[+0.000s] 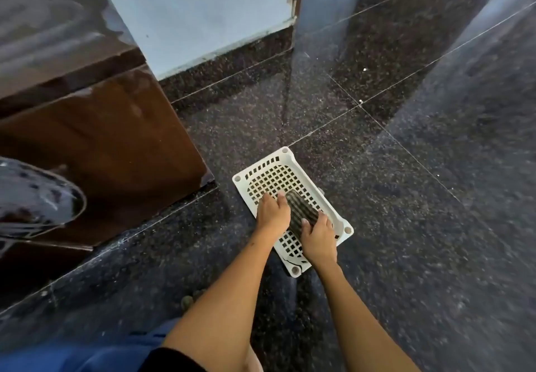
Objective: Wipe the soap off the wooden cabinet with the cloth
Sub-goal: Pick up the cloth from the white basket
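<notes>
The cloth (300,214), a dark striped roll, lies in a white perforated basket (262,165) on the speckled floor (406,197), and both hands are on it. Its long axis runs from the far left to the near right, along the basket's own length. The left hand (273,211) curls over the far-left end, fingers bent round the roll; the right hand (318,236) grips the near-right end, its thumb on top. The hands sit close together, both clamped on the cloth, with only a short stretch of it showing between them. The cabinet (95,145), brown wood and glossy wet, stands to the left of the hands and farther off, its near corner just beside the basket's left rim. A wet sheen with pale streaks shows on its top face, which looks like the soap left to be wiped; how much remains cannot be told. Judging from this, the cloth must be lifted out and carried left and up to the cabinet. The left hand is nearer the wood, so it would probably lead the wiping.
</notes>
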